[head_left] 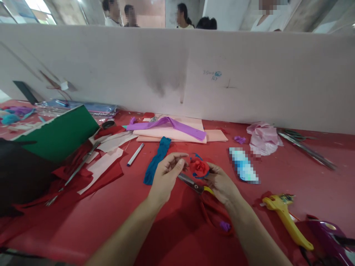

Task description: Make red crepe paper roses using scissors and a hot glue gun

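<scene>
Red flower [200, 168] sits right of the blue strip [157, 161], pinched by the right hand [221, 181]; whether the left hand [167, 174] grips anything, I cannot tell. Squeezing hard could crush it.

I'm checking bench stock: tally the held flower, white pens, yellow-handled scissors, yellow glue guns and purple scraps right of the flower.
Red flower: 1
White pen: 1
Yellow-handled scissors: 1
Yellow glue gun: 1
Purple scraps: 2
Total: 6
</scene>
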The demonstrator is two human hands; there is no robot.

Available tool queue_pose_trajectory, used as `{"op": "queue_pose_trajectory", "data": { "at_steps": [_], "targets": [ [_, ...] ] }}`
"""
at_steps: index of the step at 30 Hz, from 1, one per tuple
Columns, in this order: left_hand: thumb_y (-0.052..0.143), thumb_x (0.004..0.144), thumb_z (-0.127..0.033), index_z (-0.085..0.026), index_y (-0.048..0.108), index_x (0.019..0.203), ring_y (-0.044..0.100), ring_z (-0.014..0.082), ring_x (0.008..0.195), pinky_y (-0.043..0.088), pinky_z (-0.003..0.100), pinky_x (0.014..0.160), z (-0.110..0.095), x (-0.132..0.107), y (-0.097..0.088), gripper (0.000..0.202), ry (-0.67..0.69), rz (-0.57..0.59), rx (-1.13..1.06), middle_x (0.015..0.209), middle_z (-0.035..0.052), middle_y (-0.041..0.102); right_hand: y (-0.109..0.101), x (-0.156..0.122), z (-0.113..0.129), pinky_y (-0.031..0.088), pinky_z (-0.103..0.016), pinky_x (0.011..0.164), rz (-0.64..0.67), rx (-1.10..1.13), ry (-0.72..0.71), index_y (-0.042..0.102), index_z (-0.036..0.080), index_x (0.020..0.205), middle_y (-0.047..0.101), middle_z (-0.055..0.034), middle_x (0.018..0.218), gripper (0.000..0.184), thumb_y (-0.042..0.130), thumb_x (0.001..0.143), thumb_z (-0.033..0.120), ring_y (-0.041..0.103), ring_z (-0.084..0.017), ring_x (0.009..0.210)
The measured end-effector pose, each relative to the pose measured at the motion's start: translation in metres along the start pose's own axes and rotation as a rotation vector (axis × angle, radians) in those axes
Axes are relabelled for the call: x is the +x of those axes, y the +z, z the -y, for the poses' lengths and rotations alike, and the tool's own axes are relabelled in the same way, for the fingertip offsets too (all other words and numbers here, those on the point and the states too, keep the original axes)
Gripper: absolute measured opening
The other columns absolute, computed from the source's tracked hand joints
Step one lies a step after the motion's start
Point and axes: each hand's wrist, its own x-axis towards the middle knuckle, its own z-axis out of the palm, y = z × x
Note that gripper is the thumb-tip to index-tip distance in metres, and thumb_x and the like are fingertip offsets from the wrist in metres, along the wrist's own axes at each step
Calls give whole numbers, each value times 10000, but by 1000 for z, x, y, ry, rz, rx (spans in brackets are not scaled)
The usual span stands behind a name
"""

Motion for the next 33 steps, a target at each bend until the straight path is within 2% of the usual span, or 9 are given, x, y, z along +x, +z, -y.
{"op": "queue_pose_trajectory", "data": {
  "at_steps": [3, 7, 13, 20, 25, 28, 33],
  "targets": [
    [601, 811, -299, -181, 660, 901, 576, 118, 694, 437, 236, 676, 3, 2, 0, 160, -64, -38, -5, 734, 8, 630, 0, 0, -1, 496, -260, 677, 18, -6, 4, 731, 200, 751, 723, 1, 754, 222, 780, 541, 150, 640, -145, 677],
    [610, 799, -299, -170, 655, 875, 567, 105, 696, 438, 223, 673, 3, 2, 3, 157, -105, -14, -31, 752, 8, 636, 0, 0, -2, 507, -297, 706, 36, -37, 16, 735, 204, 806, 730, -13, 775, 262, 797, 552, 185, 666, -189, 747],
    [672, 733, -226, -169, 632, 895, 568, 95, 708, 441, 205, 669, 0, 0, 4, 176, -92, -23, -23, 757, -4, 627, -2, 2, -4, 500, -295, 738, 41, -83, 1, 716, 206, 759, 722, -7, 775, 210, 790, 564, 181, 658, -173, 735],
    [629, 756, -185, -174, 619, 943, 560, 98, 681, 426, 213, 635, -1, -2, 1, 188, 10, -26, 211, 754, -5, 619, -6, 2, -10, 478, -260, 623, 52, -108, -30, 705, 201, 766, 703, -3, 752, 215, 783, 569, 158, 624, -153, 664],
    [579, 809, -259, -165, 610, 947, 585, 114, 710, 458, 237, 675, 1, -1, 2, 170, -86, 11, 137, 808, 23, 648, -3, 0, -8, 462, -260, 602, 38, -134, -23, 711, 195, 781, 703, -2, 731, 204, 783, 591, 207, 605, -144, 622],
    [597, 788, -234, -158, 605, 934, 589, 109, 683, 473, 233, 668, 2, 0, 2, 165, -127, 1, 110, 772, 17, 650, 0, 0, -7, 467, -269, 621, 25, -152, -12, 720, 190, 783, 712, -9, 744, 234, 795, 562, 209, 610, -153, 637],
    [587, 768, -157, -174, 606, 924, 637, 118, 706, 496, 228, 671, 0, 0, 2, 157, -64, -34, 232, 772, 9, 680, 1, 0, -7, 471, -263, 622, 25, -161, 4, 730, 183, 795, 716, -18, 758, 270, 810, 539, 211, 619, -162, 665]
  ]
}}
